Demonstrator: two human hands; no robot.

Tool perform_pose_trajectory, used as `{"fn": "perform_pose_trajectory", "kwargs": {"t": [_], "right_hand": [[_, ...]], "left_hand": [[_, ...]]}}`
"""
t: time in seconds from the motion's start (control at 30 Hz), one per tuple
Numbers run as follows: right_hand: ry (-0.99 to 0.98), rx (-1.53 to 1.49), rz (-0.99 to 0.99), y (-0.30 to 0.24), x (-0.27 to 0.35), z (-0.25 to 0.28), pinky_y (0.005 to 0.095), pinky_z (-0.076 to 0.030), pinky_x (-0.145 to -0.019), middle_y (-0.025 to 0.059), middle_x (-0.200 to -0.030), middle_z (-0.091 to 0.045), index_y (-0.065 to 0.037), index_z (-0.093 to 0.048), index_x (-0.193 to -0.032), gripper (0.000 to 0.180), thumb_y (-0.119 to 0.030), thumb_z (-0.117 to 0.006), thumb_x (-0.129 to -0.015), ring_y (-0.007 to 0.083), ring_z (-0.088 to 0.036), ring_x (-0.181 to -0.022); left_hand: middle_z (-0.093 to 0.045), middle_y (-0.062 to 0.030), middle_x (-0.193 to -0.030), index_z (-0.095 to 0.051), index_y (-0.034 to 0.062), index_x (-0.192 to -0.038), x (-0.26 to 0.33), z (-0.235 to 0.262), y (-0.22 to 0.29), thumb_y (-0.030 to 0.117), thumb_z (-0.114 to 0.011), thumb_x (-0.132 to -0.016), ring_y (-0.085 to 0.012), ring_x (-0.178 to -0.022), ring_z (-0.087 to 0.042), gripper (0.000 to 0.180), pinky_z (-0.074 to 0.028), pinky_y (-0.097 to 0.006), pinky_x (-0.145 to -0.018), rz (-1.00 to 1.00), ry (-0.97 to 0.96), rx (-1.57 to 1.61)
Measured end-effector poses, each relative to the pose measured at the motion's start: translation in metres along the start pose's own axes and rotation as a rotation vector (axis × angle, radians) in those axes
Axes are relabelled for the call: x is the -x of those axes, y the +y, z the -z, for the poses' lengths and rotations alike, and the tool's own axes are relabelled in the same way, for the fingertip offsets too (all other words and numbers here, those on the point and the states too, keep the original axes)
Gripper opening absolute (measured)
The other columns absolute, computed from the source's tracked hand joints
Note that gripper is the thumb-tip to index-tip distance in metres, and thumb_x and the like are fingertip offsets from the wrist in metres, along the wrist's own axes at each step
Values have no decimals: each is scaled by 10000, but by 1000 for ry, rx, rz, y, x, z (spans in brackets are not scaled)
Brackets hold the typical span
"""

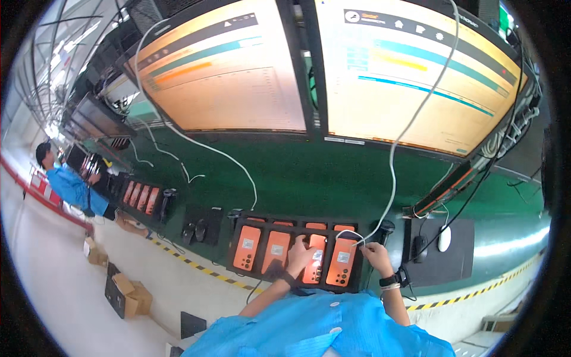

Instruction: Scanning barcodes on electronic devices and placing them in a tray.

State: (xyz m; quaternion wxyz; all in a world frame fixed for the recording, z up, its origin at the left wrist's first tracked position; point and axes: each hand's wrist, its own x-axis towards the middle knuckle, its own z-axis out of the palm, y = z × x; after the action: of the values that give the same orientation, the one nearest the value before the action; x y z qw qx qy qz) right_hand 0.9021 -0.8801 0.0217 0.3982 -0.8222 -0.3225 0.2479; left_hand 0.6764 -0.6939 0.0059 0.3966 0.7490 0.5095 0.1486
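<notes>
In front of me lies a black tray (269,226) with orange phones in rows, camera lenses showing on their backs. My left hand (299,258) grips the left edge of one orange phone (322,243), which looks slightly tilted in its slot. Pinched in the fingers of my right hand (377,257) is a white cable (391,172) that hangs from above. Its end loops over the rightmost near phone (342,262); the plug itself is too small to make out. Two more phones, an orange one (247,247) and another (276,249), sit to the left.
Two large monitors (226,77) stand over the green bench (285,172). On the right, a black mouse (420,247) and a white mouse (444,238) rest on a dark mat. Another white cable (229,156) hangs left. A person in blue (71,184) works beside another phone tray (140,196).
</notes>
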Motion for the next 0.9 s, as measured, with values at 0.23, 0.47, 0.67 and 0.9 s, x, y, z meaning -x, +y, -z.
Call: {"fn": "perform_pose_trajectory", "kwargs": {"t": [0.23, 0.47, 0.67, 0.9], "right_hand": [[-308, -337, 266, -115, -17, 5, 282, -499, -734, 92, -881, -685, 23, -673, -1035, 202, -127, -583, -934, 105, -615, -854], [-420, -415, 352, -151, -10, -36, 294, -513, -750, 112, -919, -691, 27, -682, -1028, 213, -139, -659, -895, 149, -648, -844], [-341, -341, 333, -151, 11, -55, 321, -526, -730, 137, -907, -690, -2, -701, -982, 168, -110, -672, -857, 258, -678, -840], [-207, 72, 684, -145, 23, -61, 399, -525, -723, 142, -888, -649, -32, -661, -896, 106, -118, -662, -834, 320, -639, -844]], "left_hand": [[-599, -78, -1134, -518, 14, -1220, 21, 56, 30, 149, -681, -866, -191, -1068, -556, 412, -438, -321, -944, -184, -312, 523], [-654, -24, -954, -600, 27, -1142, 34, 80, 52, 114, -684, -878, -83, -841, -598, 291, -476, -229, -737, -143, -410, 652], [-674, -68, -992, -610, -20, -1083, 43, 73, 40, 71, -651, -891, -117, -924, -640, 216, -514, -244, -803, -114, -371, 700], [-674, -79, -939, -660, 22, -995, 52, 68, 27, 215, -703, -861, -136, -908, -633, 238, -515, -304, -783, -248, -214, 403]]}}
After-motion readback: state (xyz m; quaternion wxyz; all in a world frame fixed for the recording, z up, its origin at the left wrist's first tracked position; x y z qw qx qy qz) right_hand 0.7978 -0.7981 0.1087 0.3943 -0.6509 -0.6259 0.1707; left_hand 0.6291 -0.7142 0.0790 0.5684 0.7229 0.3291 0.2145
